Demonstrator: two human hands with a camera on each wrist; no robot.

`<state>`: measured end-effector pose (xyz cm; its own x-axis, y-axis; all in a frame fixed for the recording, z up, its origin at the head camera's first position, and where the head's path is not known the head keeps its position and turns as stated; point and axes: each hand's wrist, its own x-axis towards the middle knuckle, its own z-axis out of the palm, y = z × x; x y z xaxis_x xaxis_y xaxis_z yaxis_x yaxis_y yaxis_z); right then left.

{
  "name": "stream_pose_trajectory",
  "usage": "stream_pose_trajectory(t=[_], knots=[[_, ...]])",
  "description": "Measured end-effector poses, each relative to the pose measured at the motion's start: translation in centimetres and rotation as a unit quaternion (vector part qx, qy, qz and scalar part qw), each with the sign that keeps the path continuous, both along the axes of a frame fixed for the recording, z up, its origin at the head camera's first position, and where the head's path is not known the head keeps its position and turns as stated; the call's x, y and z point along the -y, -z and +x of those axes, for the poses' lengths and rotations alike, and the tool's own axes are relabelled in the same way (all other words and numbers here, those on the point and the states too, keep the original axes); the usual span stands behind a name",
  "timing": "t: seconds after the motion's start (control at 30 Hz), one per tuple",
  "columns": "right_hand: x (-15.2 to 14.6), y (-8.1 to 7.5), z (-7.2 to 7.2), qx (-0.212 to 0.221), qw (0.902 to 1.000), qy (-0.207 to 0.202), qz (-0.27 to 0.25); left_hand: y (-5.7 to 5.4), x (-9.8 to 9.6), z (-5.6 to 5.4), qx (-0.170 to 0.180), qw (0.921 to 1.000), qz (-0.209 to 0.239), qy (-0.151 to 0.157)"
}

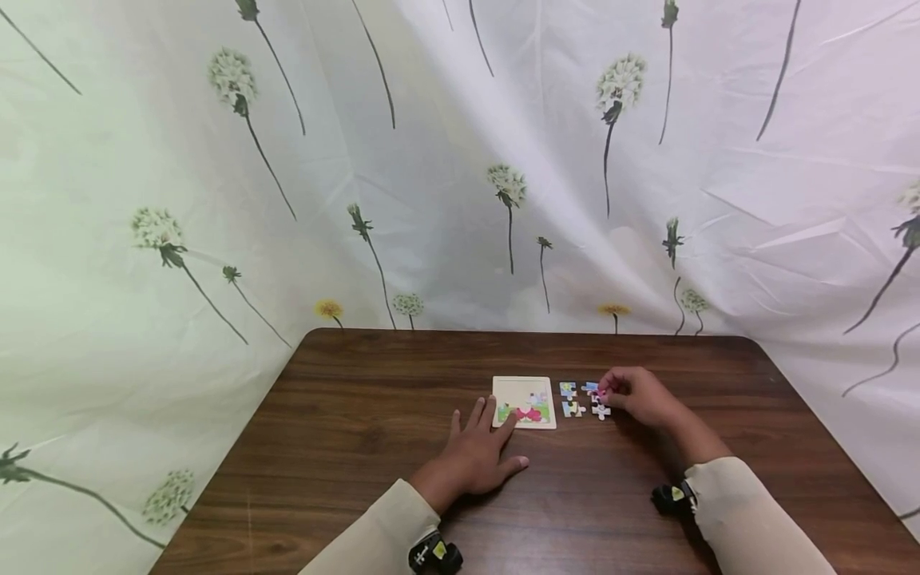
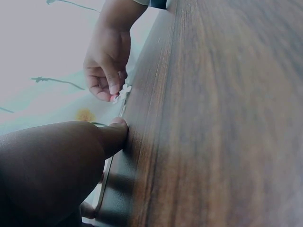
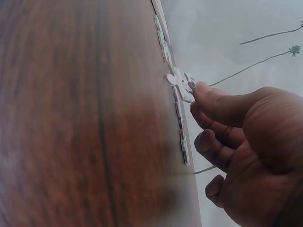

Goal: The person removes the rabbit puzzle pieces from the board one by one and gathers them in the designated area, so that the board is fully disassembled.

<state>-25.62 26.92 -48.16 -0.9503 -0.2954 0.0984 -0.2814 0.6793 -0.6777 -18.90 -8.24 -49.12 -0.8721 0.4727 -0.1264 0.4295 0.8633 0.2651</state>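
A square puzzle board (image 1: 517, 386) with a pale frame lies on the table, with coloured pieces fitted along its lower part and the upper part plain. My left hand (image 1: 476, 454) rests with spread fingers, their tips on the board's lower left edge. To the right of the board, my right hand (image 1: 641, 396) pinches a jigsaw piece (image 3: 181, 84) between thumb and index finger, tilted just above the other pieces. Several loose jigsaw pieces (image 1: 572, 410) lie between the board and the right hand; the fingers overlap some of them in the head view.
The dark wooden table (image 1: 374, 407) has rounded far corners. Behind it hangs a white curtain (image 1: 446, 239) printed with dandelions. Each forearm wears a light sleeve (image 1: 751, 511) and a black wrist camera (image 1: 434, 553).
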Motion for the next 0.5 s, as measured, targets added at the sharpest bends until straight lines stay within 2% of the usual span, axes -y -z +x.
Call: stream_pose_trajectory(t=[0.23, 0.5], knots=[[0.17, 0.35, 0.03, -0.021, 0.9994, 0.013, 0.024, 0.06, 0.1, -0.06, 0.0, 1.0, 0.002, 0.001], [0.62, 0.48, 0.3, -0.016, 0.9993, 0.011, 0.033, 0.01, 0.12, -0.02, 0.002, 1.0, -0.001, 0.001]])
